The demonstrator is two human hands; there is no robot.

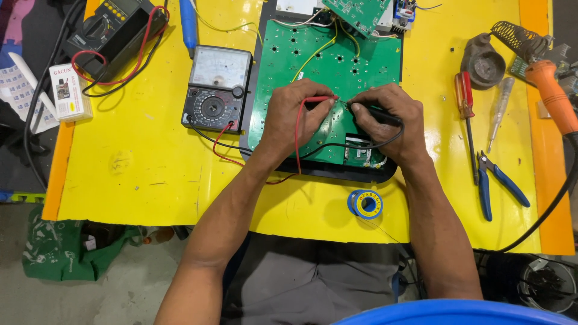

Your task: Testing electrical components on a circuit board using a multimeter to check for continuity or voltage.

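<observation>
A large green circuit board (361, 66) lies on a black panel on the yellow table (138, 150). My left hand (295, 114) rests on the board and pinches a red test probe (322, 99), tip toward the board's middle. My right hand (388, 117) grips a black test probe (379, 114), its tip almost meeting the red one. Red and black leads (226, 144) run left to an analog multimeter (217, 87) standing beside the board.
A second meter (114, 30) with coiled leads sits at the back left beside a small box (69, 90). Right of the board lie a red screwdriver (465, 99), a clear tester screwdriver (500, 111), blue-handled cutters (497, 183), and an orange soldering iron (551, 93). A solder spool (365, 203) sits near the front edge.
</observation>
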